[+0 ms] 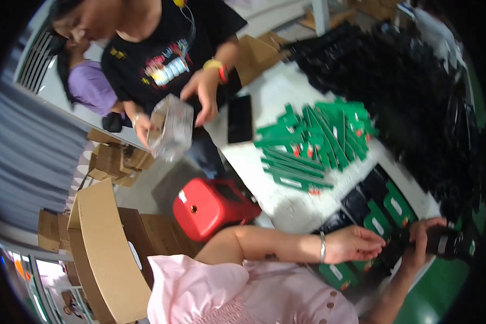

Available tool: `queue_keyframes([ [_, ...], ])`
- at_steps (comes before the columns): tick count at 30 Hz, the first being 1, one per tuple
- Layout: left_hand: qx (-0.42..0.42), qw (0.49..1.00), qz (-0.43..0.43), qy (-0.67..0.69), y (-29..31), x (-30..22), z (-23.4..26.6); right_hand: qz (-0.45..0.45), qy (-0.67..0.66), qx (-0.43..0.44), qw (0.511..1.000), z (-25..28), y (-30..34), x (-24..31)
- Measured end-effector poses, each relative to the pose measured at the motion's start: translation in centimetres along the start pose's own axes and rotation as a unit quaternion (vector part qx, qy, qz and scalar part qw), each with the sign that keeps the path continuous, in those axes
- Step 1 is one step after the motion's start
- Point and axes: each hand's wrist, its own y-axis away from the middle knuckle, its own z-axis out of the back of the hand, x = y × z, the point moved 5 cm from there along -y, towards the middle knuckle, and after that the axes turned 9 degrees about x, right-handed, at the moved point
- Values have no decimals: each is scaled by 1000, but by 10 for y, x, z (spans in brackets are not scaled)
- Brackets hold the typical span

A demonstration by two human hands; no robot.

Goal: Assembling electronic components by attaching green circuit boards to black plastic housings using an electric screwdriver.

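My left hand (355, 244), a bracelet at its wrist, reaches in from the left with half-bent fingers; nothing shows between them. The fingertips are beside a dark, soft-looking item (398, 245) lying between my hands. At the right, my right hand (419, 242) has its fingers closed round a black item (443, 243) with a small pale label; its exact kind is hard to make out. Below and beyond my left hand lie flat black packs with green cards (396, 208) on them. Another green card (337, 274) shows under my left wrist.
A pile of green cards (318, 135) covers the white table (278, 86) beside a dark phone (240, 120). Glossy black items (383, 86) heap at the far right. A co-worker holds a clear plastic bag (172, 127). A red stool (205, 208) and open carton (105, 243) stand left.
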Motion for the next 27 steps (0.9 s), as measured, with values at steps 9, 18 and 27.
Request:
queue_keyframes([
  [9,4,999,-46,-5,-14,-11,-9,215,-157,44,963,-29,24,113],
  [18,20,999,-40,12,-11,4,-19,201,-150,48,967,-29,35,122],
  [27,-26,999,35,-27,6,-7,-23,213,-189,-27,958,-20,36,106],
])
